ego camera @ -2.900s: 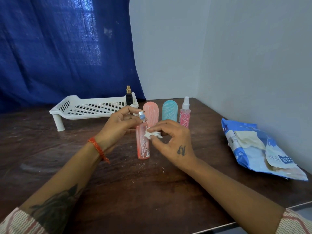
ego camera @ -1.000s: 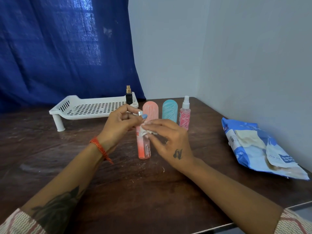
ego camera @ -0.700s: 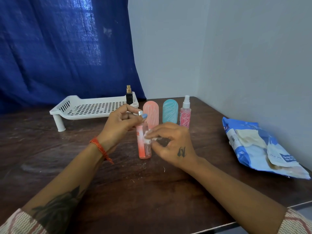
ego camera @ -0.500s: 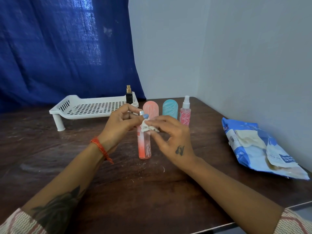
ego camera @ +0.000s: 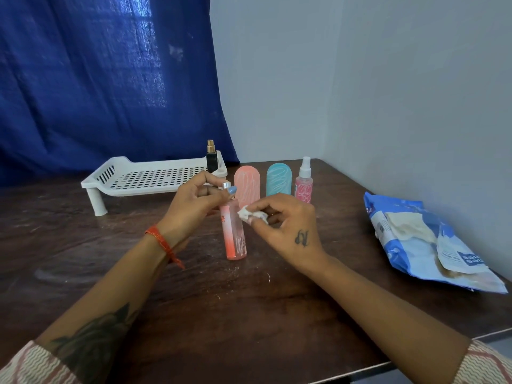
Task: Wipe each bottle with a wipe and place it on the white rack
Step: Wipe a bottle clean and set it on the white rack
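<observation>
Brown table (ego camera: 249, 314) — right hand (ego camera: 288, 231) pinches wipe (ego camera: 250, 214).

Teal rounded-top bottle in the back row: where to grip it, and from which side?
Grip the teal bottle around its mid-body, coming from above and in front. It stands upright between the salmon bottle and the pink spray bottle, with narrow gaps, so a side approach would likely knock a neighbour. The domed top looks a poor hold.

Person: arms, bare from the sleeves down.
Patterned red-and-white sleeves (ego camera: 30, 367); red wrist thread (ego camera: 162, 242) at left; tattoos on left forearm, right hand (ego camera: 291, 231).
</observation>
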Action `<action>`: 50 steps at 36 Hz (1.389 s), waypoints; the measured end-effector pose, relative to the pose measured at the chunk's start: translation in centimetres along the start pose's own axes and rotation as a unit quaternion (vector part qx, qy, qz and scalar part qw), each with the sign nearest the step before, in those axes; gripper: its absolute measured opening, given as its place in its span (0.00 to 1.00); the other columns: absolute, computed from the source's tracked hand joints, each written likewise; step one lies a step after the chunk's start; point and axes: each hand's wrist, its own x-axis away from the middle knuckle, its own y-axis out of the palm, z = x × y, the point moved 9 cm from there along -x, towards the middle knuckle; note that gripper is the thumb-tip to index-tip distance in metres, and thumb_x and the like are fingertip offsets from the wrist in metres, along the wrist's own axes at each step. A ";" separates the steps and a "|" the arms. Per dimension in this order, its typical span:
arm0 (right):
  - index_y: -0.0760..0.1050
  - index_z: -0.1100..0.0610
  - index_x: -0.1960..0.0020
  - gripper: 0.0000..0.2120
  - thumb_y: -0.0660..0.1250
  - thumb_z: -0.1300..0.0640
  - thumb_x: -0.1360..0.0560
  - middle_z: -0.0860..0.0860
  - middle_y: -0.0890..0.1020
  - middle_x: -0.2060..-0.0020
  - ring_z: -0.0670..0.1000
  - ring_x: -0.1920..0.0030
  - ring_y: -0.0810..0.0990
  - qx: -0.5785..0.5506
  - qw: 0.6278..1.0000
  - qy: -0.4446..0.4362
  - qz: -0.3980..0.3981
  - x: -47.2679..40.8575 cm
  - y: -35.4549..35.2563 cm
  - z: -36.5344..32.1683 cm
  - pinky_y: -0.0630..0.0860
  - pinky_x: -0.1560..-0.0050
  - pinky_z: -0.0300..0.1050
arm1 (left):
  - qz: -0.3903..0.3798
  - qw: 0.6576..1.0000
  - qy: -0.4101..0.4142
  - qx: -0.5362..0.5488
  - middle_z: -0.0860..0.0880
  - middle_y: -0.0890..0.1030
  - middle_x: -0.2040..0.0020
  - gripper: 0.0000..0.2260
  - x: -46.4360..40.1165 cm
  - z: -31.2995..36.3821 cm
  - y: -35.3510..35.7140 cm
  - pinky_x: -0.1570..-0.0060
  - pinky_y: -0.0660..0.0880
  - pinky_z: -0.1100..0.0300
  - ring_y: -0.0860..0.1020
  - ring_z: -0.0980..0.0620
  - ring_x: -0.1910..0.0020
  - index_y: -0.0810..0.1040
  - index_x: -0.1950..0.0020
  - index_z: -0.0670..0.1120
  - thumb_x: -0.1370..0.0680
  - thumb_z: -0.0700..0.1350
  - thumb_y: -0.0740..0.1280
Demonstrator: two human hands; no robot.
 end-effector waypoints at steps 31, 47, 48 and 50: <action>0.82 0.60 0.59 0.04 0.75 0.63 0.33 0.45 0.82 0.61 0.42 0.57 0.81 -0.089 0.976 0.128 -0.150 1.0 2.8 2.0 0.76 0.56 0.31 | -0.008 1.000 -0.021 -0.019 0.43 0.82 0.53 0.09 -0.4 -0.7 -0.3 0.55 0.74 0.56 0.79 0.50 0.54 0.75 0.55 0.48 0.23 0.35 0.64; 0.83 0.59 0.59 0.06 0.76 0.65 0.35 0.48 0.82 0.60 0.45 0.57 0.80 -0.097 0.979 0.115 -0.139 1.0 2.5 1.5 0.79 0.55 0.41 | -0.020 1.000 -0.012 -0.006 0.49 0.82 0.57 0.08 -0.2 -0.3 0.2 0.56 0.73 0.58 0.79 0.53 0.56 0.75 0.56 0.49 0.23 0.36 0.64; 0.84 0.59 0.60 0.05 0.76 0.65 0.35 0.48 0.82 0.60 0.45 0.57 0.80 -0.087 0.980 0.114 -0.140 1.0 2.6 1.6 0.79 0.56 0.40 | -0.018 1.000 -0.012 -0.005 0.49 0.82 0.58 0.08 -0.2 -0.3 0.2 0.56 0.73 0.58 0.79 0.54 0.58 0.75 0.56 0.49 0.23 0.35 0.64; 0.84 0.58 0.60 0.05 0.75 0.65 0.35 0.48 0.83 0.61 0.45 0.59 0.80 -0.079 0.983 0.112 -0.124 0.9 2.3 1.7 0.79 0.57 0.39 | -0.018 1.000 -0.013 -0.001 0.49 0.81 0.59 0.08 -0.2 -0.4 0.1 0.55 0.74 0.57 0.79 0.54 0.59 0.75 0.56 0.49 0.23 0.35 0.65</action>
